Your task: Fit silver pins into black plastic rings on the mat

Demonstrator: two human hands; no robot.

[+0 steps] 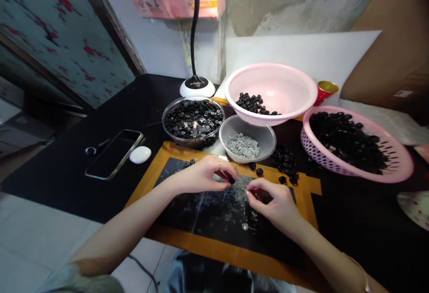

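Note:
My left hand [204,176] pinches a small black round knob [232,180] between thumb and fingertips, above the dark work mat [214,221]. Just to its right, my right hand [273,199] has its thumb and forefinger pressed together. Whatever sits between those fingertips is too small to make out. Below and between both hands lies a loose pile of small metal screws [229,192]. A clear bowl [270,143] behind them holds many more screws. Several black knobs [286,161] are scattered beside that bowl, and a couple of small black discs [189,163] lie behind my left wrist.
A clear dish [164,121] of black discs stands back left. Two pink baskets [301,87] hold black pieces. A lamp base [197,88], red cup [324,91], phone [114,154] and white oval object [140,154] are around. Orange tape [214,248] borders the mat.

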